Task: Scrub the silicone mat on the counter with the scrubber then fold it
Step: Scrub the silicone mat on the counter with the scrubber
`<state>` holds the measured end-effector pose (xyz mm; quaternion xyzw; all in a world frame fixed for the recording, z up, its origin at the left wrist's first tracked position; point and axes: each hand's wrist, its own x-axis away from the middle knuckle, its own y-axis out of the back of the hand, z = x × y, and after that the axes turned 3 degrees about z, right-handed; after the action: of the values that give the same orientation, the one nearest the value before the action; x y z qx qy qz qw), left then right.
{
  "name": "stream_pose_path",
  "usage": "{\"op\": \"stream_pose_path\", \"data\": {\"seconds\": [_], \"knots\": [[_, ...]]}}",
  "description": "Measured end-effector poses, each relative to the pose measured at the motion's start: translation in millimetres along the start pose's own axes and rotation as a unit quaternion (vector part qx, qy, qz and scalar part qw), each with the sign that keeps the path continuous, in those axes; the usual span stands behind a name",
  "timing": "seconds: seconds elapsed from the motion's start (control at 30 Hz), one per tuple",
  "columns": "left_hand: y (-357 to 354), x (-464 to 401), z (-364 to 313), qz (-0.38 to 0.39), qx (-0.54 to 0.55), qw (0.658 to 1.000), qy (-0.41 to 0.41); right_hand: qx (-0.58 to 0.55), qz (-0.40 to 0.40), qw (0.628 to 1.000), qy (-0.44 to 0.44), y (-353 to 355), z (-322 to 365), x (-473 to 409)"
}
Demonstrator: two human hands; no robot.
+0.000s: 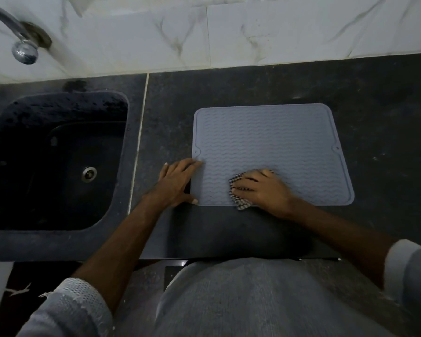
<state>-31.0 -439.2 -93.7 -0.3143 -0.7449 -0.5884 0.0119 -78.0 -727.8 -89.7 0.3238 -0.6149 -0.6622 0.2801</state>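
A grey silicone mat (pixel 270 139) with wavy ridges lies flat on the dark counter (pixel 387 105). My right hand (pixel 263 188) presses a checkered scrubber (pixel 241 203) onto the mat's near edge; most of the scrubber is hidden under my palm and one corner sticks out over the counter. My left hand (pixel 175 183) lies flat with fingers spread at the mat's near left corner, thumb and fingertips touching its left edge.
A dark sink (pixel 7 166) with a metal drain (pixel 89 173) is set into the counter at the left. A chrome tap (pixel 22 48) juts from the marble wall above it. The counter's front edge runs just below my forearms.
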Motion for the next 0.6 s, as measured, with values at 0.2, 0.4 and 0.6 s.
{"op": "stream_pose_path", "data": {"seconds": [0.2,0.4,0.6], "knots": [[1.0,-1.6,-0.3,0.000,-0.004,1.000,-0.009,-0.008,0.010,1.000,-0.007,5.4,-8.5,-3.5],[2.1,-1.0,-1.0,-0.001,-0.008,1.000,-0.012,-0.024,0.034,0.999,0.009,-0.1,23.3,-48.4],[-0.2,0.6,1.3,-0.004,-0.009,1.000,-0.012,-0.033,0.020,0.999,0.006,1.2,-7.9,-2.1]]}}
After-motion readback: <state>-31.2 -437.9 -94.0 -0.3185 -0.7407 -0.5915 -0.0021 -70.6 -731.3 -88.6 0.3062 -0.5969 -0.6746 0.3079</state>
